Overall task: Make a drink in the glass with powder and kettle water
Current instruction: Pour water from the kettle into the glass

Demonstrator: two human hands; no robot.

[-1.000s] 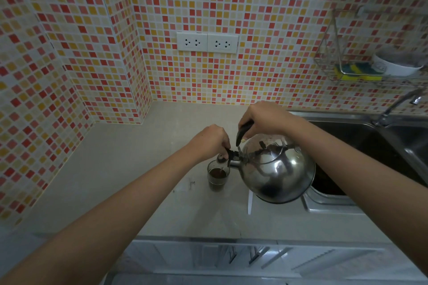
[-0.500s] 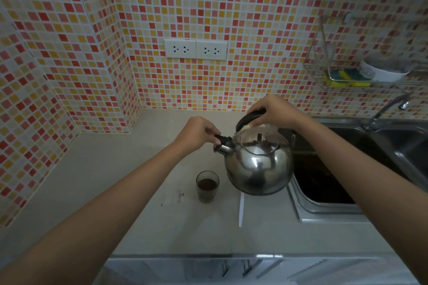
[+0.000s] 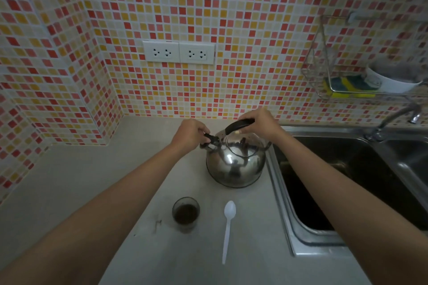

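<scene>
A shiny steel kettle [image 3: 235,164] stands upright on the pale counter [image 3: 69,180] beside the sink. My right hand [image 3: 260,124] grips its black top handle. My left hand [image 3: 188,133] pinches the black cap on the kettle's spout. A small glass [image 3: 185,214] holding dark brown liquid stands nearer to me, apart from the kettle. A white plastic spoon [image 3: 228,229] lies flat to the right of the glass, bowl pointing away from me.
A steel sink [image 3: 347,183] with a raised rim lies right of the kettle, its tap [image 3: 393,120] at the back. A wire rack [image 3: 342,71] with sponges and a white bowl hangs on the tiled wall. Two wall sockets [image 3: 178,52] sit above the counter.
The kettle was tilted over the glass, pouring; it has since been levelled, carried back and set down on the counter behind the glass. The spoon has come into view.
</scene>
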